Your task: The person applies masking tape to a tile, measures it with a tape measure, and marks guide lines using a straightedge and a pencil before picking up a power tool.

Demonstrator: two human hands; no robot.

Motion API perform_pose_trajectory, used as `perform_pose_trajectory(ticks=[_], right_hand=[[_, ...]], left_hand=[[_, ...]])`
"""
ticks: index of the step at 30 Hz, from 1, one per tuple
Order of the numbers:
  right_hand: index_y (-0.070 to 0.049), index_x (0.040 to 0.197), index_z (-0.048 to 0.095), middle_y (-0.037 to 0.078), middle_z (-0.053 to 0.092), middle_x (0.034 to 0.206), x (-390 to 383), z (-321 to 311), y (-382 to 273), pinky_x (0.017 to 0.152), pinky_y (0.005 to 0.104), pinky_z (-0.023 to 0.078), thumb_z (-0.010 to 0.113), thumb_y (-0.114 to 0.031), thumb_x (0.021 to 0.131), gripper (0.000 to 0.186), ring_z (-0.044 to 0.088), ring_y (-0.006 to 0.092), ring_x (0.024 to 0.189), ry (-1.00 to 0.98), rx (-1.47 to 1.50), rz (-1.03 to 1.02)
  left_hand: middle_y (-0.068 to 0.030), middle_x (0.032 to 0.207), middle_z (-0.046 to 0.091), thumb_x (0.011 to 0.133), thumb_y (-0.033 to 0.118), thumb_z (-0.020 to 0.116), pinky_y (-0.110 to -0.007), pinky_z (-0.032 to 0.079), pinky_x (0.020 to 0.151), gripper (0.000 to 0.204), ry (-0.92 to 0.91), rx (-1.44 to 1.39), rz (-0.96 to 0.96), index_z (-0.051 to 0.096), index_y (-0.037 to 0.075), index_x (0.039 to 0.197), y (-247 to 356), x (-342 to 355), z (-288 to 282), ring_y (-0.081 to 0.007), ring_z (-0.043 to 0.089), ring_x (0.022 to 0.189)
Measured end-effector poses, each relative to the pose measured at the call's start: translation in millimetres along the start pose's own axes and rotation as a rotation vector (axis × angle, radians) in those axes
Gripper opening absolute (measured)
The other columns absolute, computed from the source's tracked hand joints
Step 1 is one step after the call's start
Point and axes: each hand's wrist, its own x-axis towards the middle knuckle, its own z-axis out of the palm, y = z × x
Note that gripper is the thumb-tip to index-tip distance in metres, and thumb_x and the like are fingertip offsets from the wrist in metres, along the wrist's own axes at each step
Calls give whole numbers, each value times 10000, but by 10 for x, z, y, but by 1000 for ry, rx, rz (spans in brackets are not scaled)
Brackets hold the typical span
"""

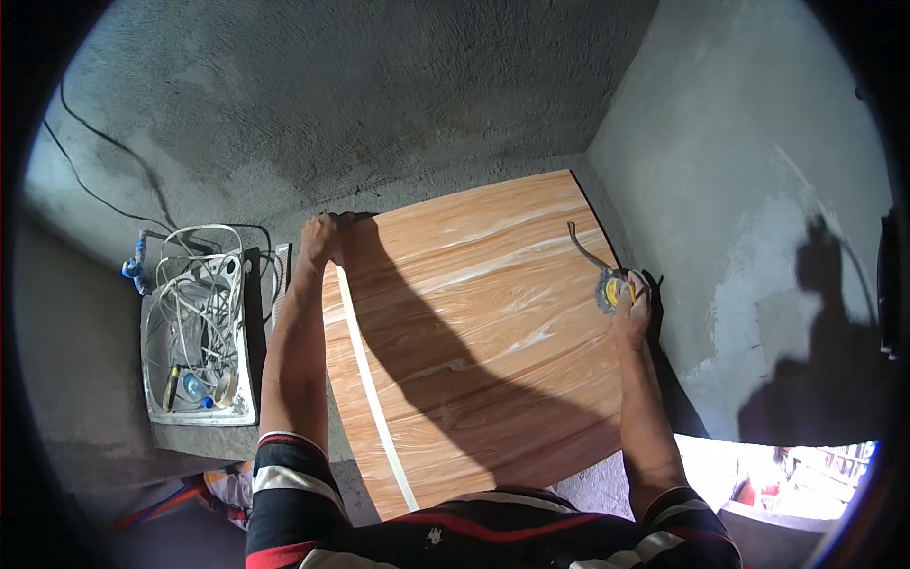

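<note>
The right hand [633,311] wraps its grip around a yellow-and-grey tape measure [611,290] at the board's [517,303] right edge, strap [590,251] pointing toward the board's far edge. The left hand [320,237] is at its far-left corner, hold unclear. A pale strip [374,394] runs lengthwise, near to far, along the board's left side.

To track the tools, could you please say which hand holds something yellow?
The right hand, with an apparent yellow tape measure at the right edge of the wood-grain board; the left hand shows nothing yellow.
</note>
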Motion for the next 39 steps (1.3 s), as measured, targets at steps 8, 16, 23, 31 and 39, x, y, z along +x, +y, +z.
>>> perform_pose_trajectory(ticks=[8,16,23,31,39], right_hand=[[22,1326,651,230,668,1315,-34,-137,49,1046,444,525,571,-135,1058,320,645,389,1208,6,-33,30],[17,1276,653,251,664,1263,174,78,-208,1002,513,517,615,-211,1031,337,631,447,1176,-193,1,-21],[47,1284,648,323,638,1263,384,-318,5,1004,537,494,571,-364,1055,477,605,499,1176,-490,-290,170],[54,1231,645,344,636,1235,119,-225,-364,968,538,512,602,-338,1043,437,633,490,1126,-427,-419,-67],[54,1088,687,316,715,949,-402,175,-1250,767,528,553,575,-252,1068,326,708,475,856,-463,73,141]], left_hand=[[-240,854,737,958,389,698,-495,580,741,395,125,-90,156,770,14,853,267,-219,-43,-444,735,879],[-286,1415,586,869,186,761,-511,538,978,551,388,-46,-1,620,32,1379,-341,-690,-151,-487,608,1229],[-268,1517,501,875,273,808,-542,414,1165,718,221,-240,231,533,48,1499,1759,-1688,17,-468,453,1421],[-288,1613,373,888,336,808,-569,327,1233,942,-26,-339,353,322,79,1653,2984,-2754,20,-491,336,1508],[-300,1574,443,801,349,874,-541,404,1189,1004,-75,-549,494,372,46,1617,3613,-2418,173,-504,472,1399]])
